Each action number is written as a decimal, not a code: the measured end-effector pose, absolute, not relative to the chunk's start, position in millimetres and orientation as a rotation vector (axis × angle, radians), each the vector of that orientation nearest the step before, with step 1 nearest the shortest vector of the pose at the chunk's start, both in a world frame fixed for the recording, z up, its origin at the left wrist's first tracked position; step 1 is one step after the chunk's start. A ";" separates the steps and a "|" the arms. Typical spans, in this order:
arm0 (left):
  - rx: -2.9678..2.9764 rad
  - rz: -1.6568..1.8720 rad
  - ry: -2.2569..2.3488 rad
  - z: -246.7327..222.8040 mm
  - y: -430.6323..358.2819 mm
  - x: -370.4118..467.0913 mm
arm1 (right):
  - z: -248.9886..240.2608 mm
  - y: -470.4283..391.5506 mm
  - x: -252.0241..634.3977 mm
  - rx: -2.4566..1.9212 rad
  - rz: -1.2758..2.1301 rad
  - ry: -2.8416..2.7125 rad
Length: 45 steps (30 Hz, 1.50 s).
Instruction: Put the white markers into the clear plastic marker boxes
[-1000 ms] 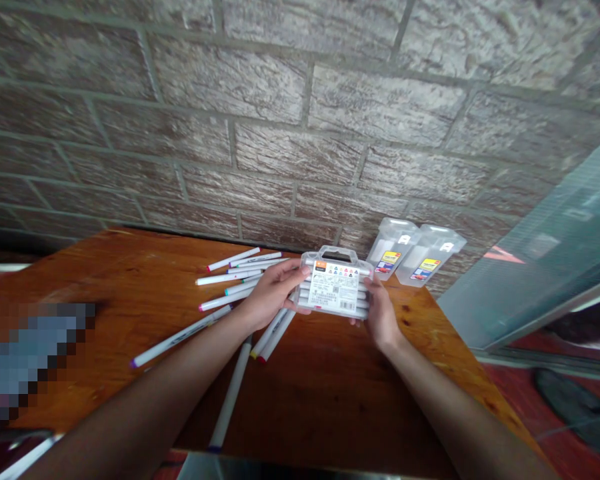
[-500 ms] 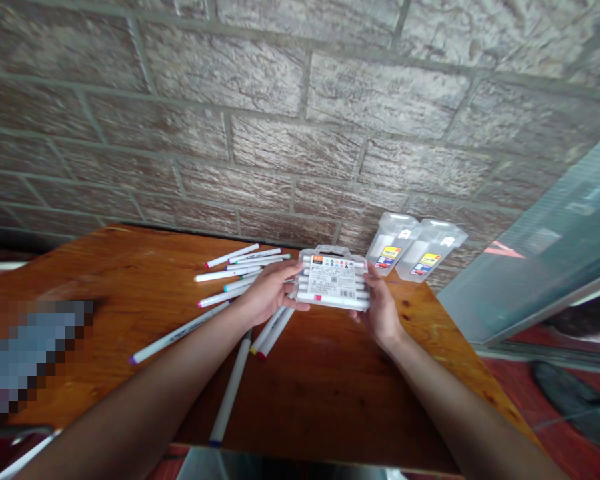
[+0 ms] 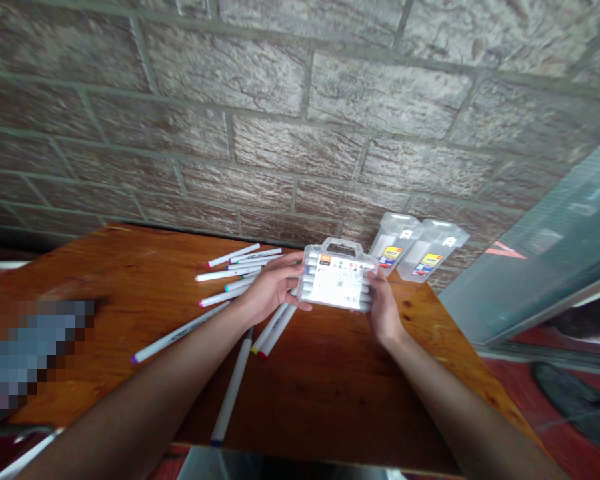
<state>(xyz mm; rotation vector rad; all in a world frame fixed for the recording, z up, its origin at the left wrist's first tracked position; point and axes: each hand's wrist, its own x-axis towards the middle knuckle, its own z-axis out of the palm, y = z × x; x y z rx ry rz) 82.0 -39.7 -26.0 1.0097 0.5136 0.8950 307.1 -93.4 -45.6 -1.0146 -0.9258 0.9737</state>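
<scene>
Plastic case (image 3: 337, 281) in left hand (image 3: 269, 290) and right hand (image 3: 386, 313), pinching its ends; loose markers (image 3: 183, 331) left of it, containers (image 3: 427, 252) behind its right.

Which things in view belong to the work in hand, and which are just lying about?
In the work:
Clear marker case, held between left hand and right hand
Loose markers around the left hand, probably

Apparently just there:
Two clear containers near the wall
Wooden table under the markers
Pixelated object far left, unidentifiable
</scene>
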 end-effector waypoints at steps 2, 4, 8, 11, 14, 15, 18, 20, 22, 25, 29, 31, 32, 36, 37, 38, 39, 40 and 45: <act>1.021 0.890 0.501 -24.9 -40.2 81.6 | -46.5 -92.9 307.8 -1.008 0.953 -0.933; 1.030 0.885 0.501 -23.6 -40.8 81.5 | -47.2 -92.6 308.4 -1.003 0.940 -0.944; 1.047 0.881 0.510 -21.5 -41.6 81.7 | -48.4 -92.2 309.4 -0.999 0.928 -0.963; 1.048 0.879 0.513 -20.7 -41.9 81.7 | -49.4 -91.9 310.0 -1.004 0.925 -0.967; 1.051 0.880 0.516 -21.3 -41.7 81.4 | -50.4 -91.5 310.6 -1.006 0.924 -0.964; 1.053 0.880 0.514 -21.7 -41.6 81.3 | -50.6 -91.4 310.7 -1.006 0.926 -0.963; 1.055 0.882 0.503 -23.2 -40.9 81.3 | -50.6 -91.6 310.5 -1.008 0.940 -0.959; 1.052 0.884 0.503 -24.0 -40.5 81.6 | -50.1 -92.2 309.8 -1.009 0.952 -0.953; 1.047 0.887 0.507 -24.4 -40.3 82.1 | -49.3 -92.9 309.0 -1.009 0.963 -0.945; 1.050 0.893 0.521 -24.8 -40.7 83.0 | -48.4 -93.8 308.2 -1.006 0.975 -0.930; 1.059 0.905 0.539 -26.0 -41.3 83.5 | -47.9 -94.4 308.2 -1.001 0.994 -0.926; 1.069 0.905 0.536 -26.7 -41.3 83.6 | -47.7 -94.7 308.1 -1.001 1.002 -0.928; 1.076 0.904 0.534 -27.0 -41.2 83.5 | -47.4 -95.0 308.0 -1.003 1.005 -0.929; 1.098 0.890 0.538 -27.7 -40.5 83.7 | -45.8 -96.2 306.9 -1.015 1.017 -0.935; 1.102 0.887 0.541 -27.9 -40.3 83.7 | -45.2 -96.4 306.6 -1.017 1.019 -0.936; 1.106 0.884 0.544 -28.1 -40.1 83.8 | -44.7 -96.6 306.2 -1.019 1.019 -0.937; 1.109 0.883 0.548 -28.4 -39.9 83.8 | -44.1 -96.7 305.9 -1.020 1.019 -0.938; 1.113 0.883 0.552 -28.6 -39.7 83.9 | -43.6 -96.7 305.6 -1.020 1.019 -0.939; 1.136 0.874 0.580 -28.0 -40.3 83.8 | -44.0 -96.1 305.7 -1.014 1.025 -0.955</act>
